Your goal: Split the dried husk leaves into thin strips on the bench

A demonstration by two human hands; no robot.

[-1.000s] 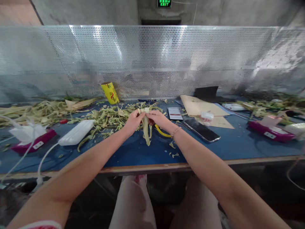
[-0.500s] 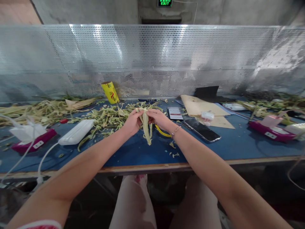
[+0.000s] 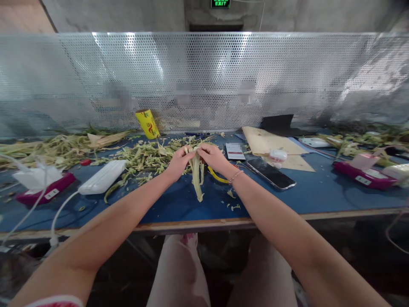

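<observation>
Both hands meet over the middle of the blue-topped counter [image 3: 179, 204], a little back from its near edge. The left hand [image 3: 177, 164] and the right hand [image 3: 213, 157] are each closed on the top of a bunch of pale green, limp husk strips [image 3: 197, 175]; the fingers are curled in tight and pinch the upper end from both sides, while the loose ends hang down and trail onto the blue surface.

The bunch looks very light and soft. The strips droop under their own weight, so there is no stiffness to lean on lower down. They seem fibrous and likely to tear along their length rather than across, so a hold at the gathered top, where the layers join, looks firmest; a hold near the dangling tips would probably just pull one strip free. The surface looks dry rather than slick, so a light pinch should do.

Behind the hands, toward the far edge, lies a scattered heap of green and yellow trimmings [image 3: 143, 155]. A yellow curved strip [image 3: 217, 175] lies just under the right wrist. A black smartphone [image 3: 271, 173] lies flat to the right, near the hands but apart. A white rectangular block with a cable [image 3: 102, 177] sits to the left, and a yellow roll [image 3: 147, 124] stands tilted at the far edge against the perforated metal screen [image 3: 204, 76].
</observation>
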